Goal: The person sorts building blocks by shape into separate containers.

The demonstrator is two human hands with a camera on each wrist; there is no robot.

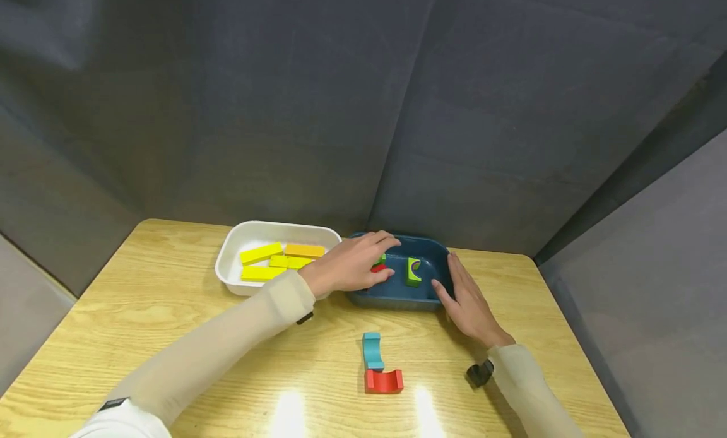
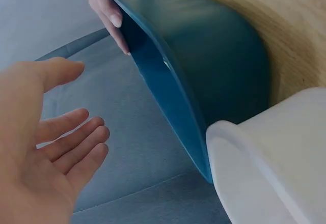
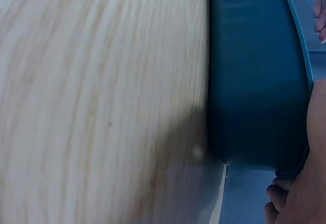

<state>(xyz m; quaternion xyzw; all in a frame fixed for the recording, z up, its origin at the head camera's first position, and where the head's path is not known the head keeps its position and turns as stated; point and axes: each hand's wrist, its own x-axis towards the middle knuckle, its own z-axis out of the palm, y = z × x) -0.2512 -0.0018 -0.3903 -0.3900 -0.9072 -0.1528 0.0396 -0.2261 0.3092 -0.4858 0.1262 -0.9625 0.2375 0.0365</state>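
My left hand (image 1: pixel 354 261) is over the left part of a dark blue bin (image 1: pixel 397 303). Its fingers are spread and nothing shows between them in the left wrist view. Partly covered by that hand, a red block (image 1: pixel 378 268) and a green block (image 1: pixel 383 259) lie in the bin. Farther right inside it is a green block with a purple-edged curved notch (image 1: pixel 413 272). My right hand (image 1: pixel 472 308) holds the bin's right end, thumb on the inner side of the rim and fingers along the outside.
Left of the bin, a white bin (image 1: pixel 223 261) holds several yellow blocks (image 1: pixel 261 254) and an orange block (image 1: pixel 305 250). A light blue notched block (image 1: pixel 372 351) and a red notched block (image 1: pixel 384 382) lie on the wooden table (image 1: pixel 318 368). Dark cloth (image 1: pixel 295 110) hangs behind.
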